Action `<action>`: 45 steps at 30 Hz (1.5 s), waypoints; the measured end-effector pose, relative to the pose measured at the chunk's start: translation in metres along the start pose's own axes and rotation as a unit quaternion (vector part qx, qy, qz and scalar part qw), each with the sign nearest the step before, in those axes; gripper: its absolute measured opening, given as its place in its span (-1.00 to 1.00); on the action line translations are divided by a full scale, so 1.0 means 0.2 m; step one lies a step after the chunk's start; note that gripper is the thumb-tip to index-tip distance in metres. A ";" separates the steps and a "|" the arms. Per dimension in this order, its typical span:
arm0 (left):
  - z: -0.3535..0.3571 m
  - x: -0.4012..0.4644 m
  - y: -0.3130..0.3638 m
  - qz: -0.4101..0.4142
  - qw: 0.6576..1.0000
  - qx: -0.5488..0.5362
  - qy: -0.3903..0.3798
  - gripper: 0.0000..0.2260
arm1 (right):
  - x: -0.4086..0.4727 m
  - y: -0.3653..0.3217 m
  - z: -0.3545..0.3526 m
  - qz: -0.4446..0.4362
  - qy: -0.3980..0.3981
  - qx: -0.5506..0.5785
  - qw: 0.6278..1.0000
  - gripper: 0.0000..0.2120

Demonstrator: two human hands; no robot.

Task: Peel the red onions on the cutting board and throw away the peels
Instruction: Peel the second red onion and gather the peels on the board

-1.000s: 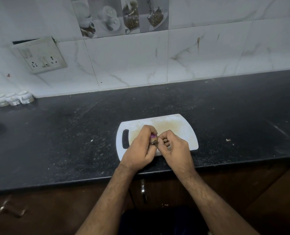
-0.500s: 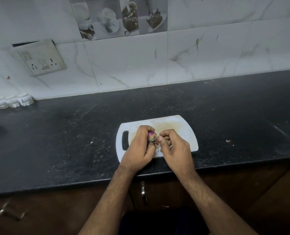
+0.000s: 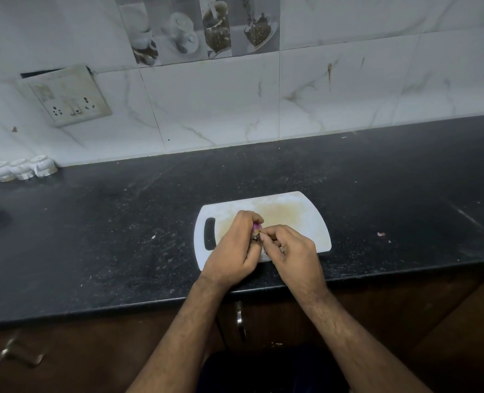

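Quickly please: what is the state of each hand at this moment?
Left hand: closed, holding the small red onion over the cutting board.
Right hand: closed, fingertips pinching at the onion; peel not clearly visible.

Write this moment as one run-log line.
left hand: holds red onion | right hand: pinching peel | site: over white cutting board | peeling unfinished

White cutting board [image 3: 306,219] beneath the hands, stained yellow-brown at centre, with a dark handle slot. Red onion [image 3: 256,228] between the left hand [image 3: 235,251] and right hand [image 3: 291,251]: a purple patch. Countertop [image 3: 121,236] around them: black, speckled pale. Wall tiles [image 3: 348,95] beyond the hands: white marble with brownish-grey veins. Cabinet front [image 3: 405,321] below the hands: dark brown.
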State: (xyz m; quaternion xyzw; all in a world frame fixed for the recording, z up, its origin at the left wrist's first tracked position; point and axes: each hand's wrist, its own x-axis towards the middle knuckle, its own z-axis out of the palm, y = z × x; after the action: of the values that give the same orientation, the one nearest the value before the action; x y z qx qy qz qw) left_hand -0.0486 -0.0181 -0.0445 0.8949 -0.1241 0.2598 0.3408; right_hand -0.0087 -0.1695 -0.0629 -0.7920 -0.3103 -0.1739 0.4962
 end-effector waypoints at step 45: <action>0.01 -0.02 -0.02 -0.040 0.999 -0.008 0.036 -0.68 | 0.05 0.00 -0.01 0.057 0.014 0.016 0.998 -0.85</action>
State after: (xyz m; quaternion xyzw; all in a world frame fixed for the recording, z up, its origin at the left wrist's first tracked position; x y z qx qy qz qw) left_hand -0.0489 -0.0158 -0.0495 0.8863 -0.0783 0.2773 0.3625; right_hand -0.0010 -0.1683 -0.0570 -0.7980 -0.2599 -0.1517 0.5221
